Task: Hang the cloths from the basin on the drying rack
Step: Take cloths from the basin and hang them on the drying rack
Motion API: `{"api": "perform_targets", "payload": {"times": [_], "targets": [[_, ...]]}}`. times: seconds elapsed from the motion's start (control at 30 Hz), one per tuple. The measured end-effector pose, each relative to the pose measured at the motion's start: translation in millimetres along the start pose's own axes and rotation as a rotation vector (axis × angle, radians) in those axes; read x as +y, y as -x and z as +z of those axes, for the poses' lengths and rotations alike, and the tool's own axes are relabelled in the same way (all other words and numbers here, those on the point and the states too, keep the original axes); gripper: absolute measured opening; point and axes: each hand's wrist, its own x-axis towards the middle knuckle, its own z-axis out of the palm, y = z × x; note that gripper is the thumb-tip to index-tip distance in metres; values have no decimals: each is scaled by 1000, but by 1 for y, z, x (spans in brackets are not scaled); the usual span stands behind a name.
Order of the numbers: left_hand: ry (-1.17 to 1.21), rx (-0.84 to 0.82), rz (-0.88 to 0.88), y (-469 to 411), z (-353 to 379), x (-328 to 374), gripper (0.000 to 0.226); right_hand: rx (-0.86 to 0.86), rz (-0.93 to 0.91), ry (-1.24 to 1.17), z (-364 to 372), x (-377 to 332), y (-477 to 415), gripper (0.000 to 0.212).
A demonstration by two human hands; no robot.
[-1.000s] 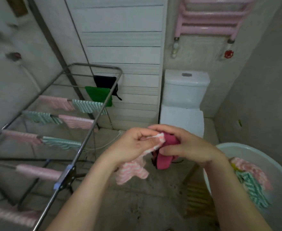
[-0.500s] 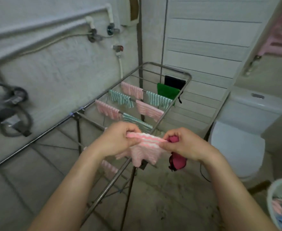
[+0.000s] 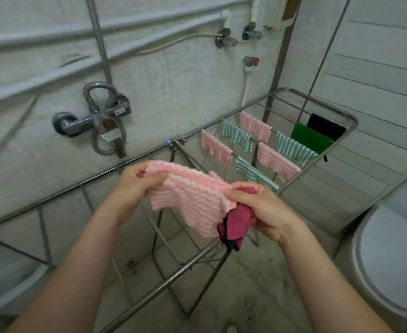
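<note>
A pink-and-white striped cloth (image 3: pixel 190 198) is stretched between both hands above the steel drying rack (image 3: pixel 130 162). My left hand (image 3: pixel 135 182) pinches its left corner and my right hand (image 3: pixel 260 207) pinches its right edge. A bunched magenta cloth (image 3: pixel 236 224) hangs from my right hand as well. Several pink and teal striped cloths (image 3: pixel 257 145), a green cloth (image 3: pixel 310 138) and a black cloth (image 3: pixel 327 126) hang over the rack's far rails. The basin is out of view.
A chrome shower tap with hose (image 3: pixel 94 121) sticks out of the wall at the left. Valves and pipes (image 3: pixel 248 34) run along the wall above. A white toilet (image 3: pixel 389 260) stands at the right. The rack's legs (image 3: pixel 209 280) spread over the tiled floor.
The view has turned left from the basin and toilet toward the rack. The pink striped cloth, bunched a second ago, is now spread wide between both hands over the near rails.
</note>
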Motion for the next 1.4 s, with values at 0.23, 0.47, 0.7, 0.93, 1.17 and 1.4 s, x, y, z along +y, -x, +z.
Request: {"api": "perform_targets", "payload": {"times": [0.23, 0.47, 0.7, 0.93, 1.17, 1.4], "targets": [[-21, 371, -133, -13, -19, -27, 26, -96, 5, 213, 36, 14, -52, 8], [-50, 507, -309, -38, -41, -48, 30, -67, -48, 343, 66, 36, -81, 15], [304, 571, -301, -65, -69, -46, 20, -58, -365, 713, 110, 50, -106, 12], [-176, 705, -461, -60, -131, -102, 8, -429, -180, 1118, 176, 105, -127, 23], [-877, 302, -238, -70, -141, -128, 37, -199, -33, 1241, 176, 93, -164, 28], [-955, 76, -79, -79, -115, -139, 53, -57, 117, 1551, 182, 107, -192, 38]]}}
